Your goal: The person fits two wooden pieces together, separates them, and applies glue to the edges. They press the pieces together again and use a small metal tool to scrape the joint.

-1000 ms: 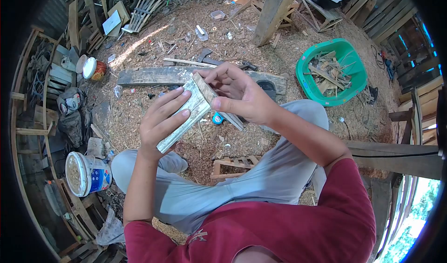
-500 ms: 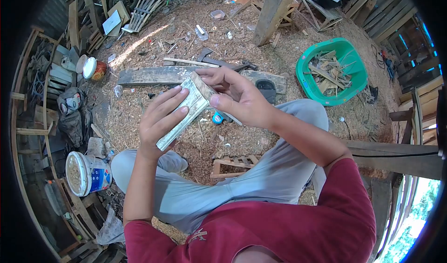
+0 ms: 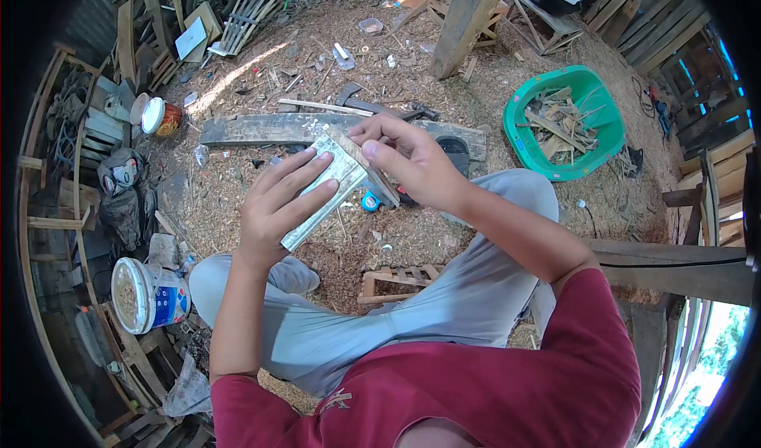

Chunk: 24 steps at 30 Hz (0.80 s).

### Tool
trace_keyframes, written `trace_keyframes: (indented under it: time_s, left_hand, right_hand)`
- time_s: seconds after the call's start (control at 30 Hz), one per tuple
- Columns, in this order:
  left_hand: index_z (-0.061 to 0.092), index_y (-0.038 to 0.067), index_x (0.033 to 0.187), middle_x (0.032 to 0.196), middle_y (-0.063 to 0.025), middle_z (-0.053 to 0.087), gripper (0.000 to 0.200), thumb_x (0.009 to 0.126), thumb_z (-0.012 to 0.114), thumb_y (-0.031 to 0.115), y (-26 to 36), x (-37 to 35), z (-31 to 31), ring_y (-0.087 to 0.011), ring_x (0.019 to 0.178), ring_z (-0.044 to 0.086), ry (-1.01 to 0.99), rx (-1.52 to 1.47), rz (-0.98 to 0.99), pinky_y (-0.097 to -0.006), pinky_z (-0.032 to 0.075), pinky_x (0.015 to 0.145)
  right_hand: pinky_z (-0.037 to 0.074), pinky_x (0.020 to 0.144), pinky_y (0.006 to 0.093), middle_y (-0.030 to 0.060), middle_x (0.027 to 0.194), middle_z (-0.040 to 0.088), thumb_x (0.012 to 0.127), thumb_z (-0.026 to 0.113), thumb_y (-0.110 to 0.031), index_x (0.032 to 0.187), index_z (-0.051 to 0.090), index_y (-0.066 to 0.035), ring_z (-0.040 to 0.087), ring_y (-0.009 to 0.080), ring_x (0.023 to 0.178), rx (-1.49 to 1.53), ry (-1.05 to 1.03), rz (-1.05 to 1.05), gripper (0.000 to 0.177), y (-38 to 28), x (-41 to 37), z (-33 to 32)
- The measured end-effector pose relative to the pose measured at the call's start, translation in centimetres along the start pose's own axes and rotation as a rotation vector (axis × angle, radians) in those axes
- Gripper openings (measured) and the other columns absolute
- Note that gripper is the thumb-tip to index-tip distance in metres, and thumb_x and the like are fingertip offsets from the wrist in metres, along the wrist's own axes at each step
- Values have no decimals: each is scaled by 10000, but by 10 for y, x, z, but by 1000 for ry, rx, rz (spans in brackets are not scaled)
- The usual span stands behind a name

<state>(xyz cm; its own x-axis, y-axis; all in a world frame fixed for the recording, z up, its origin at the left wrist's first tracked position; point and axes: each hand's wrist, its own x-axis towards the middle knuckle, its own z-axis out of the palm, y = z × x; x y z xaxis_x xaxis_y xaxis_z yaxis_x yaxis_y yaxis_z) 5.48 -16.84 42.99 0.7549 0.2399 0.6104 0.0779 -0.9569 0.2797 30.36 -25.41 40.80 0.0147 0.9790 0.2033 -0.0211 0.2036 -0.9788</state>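
Note:
In front of me, my left hand [image 3: 273, 198] holds a small wooden piece [image 3: 337, 182] with a pale, weathered broad face. Its fingers lie across that face, and the thumb is hidden underneath. At the far right end of the wood, my right hand [image 3: 412, 162] pinches the edge with thumb and bent fingers. Another wooden side of the piece slants down to the right beneath the right hand. A blue tape measure [image 3: 370, 201] lies on the ground just below. Behind the hands, a thick plank [image 3: 261, 129] rests on the ground, with an axe-like tool [image 3: 353, 99] beyond it.
To the right stands a green plastic tub [image 3: 523, 151] holding wood scraps. A wooden post [image 3: 468, 32] rises behind. A small slatted wooden frame [image 3: 388, 283] lies between my legs. Buckets [image 3: 151, 301] stand on the left. Wood shavings cover the ground [image 3: 261, 83].
The wooden piece and my left hand have shifted slightly right. My right thumb has moved up along the edge, toward the far corner, and more of the slanting side shows.

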Motion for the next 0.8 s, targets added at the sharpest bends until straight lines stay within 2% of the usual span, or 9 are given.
trace_keyframes:
  time_s: [0.1, 0.2, 0.3, 0.4, 0.6, 0.8]
  left_hand:
    - [765, 178, 1246, 1352, -108, 740, 411, 835, 772, 184, 2, 0, -1, -363, 1232, 703, -38, 19, 1, -467, 562, 932]
    - [761, 197, 1258, 1353, -91, 742, 413, 845, 760, 186, 4, 0, -2, -349, 1233, 702, -72, 21, 6, -464, 561, 925]
    - [759, 202, 1262, 1357, -83, 740, 415, 847, 750, 183, 9, -1, -1, -343, 1241, 698, -86, 8, 13, -463, 561, 925]
    - [760, 200, 1262, 1356, -82, 740, 414, 848, 748, 187, 8, -2, 0, -338, 1247, 695, -73, -17, 8, -463, 562, 921]
    - [769, 188, 1237, 1338, -84, 748, 396, 841, 773, 194, 11, -2, -6, -340, 1230, 703, -38, -35, 24, -459, 565, 898]
    - [783, 186, 1195, 1309, -86, 761, 375, 820, 792, 200, 16, -1, -10, -337, 1201, 717, 13, -39, 50, -437, 563, 861]
  right_hand:
    - [489, 986, 319, 51, 1118, 666, 1077, 649, -262, 1062, 663, -40, 613, 122, 1089, 57, 22, 177, 223, 1, 2, 0]
    - [491, 973, 307, 84, 1245, 694, 1093, 597, -232, 968, 641, -40, 618, 108, 1084, 74, 9, 307, 234, -5, 4, -1]
    - [502, 994, 317, 120, 1338, 680, 1091, 602, -201, 866, 608, -51, 623, 117, 1122, 188, 31, 172, 270, 10, 6, 0]
    - [510, 1023, 336, 157, 1405, 653, 1082, 622, -173, 809, 580, -59, 632, 149, 1178, 248, -3, 207, 299, 12, 8, -2]
    - [514, 1102, 405, 200, 1446, 623, 1047, 702, -162, 844, 626, -41, 638, 230, 1288, 345, -106, 147, 249, 19, 11, -10]
    - [522, 1128, 447, 235, 1477, 606, 980, 767, -96, 914, 711, -12, 645, 295, 1319, 349, -200, 102, 120, 6, 12, -20]
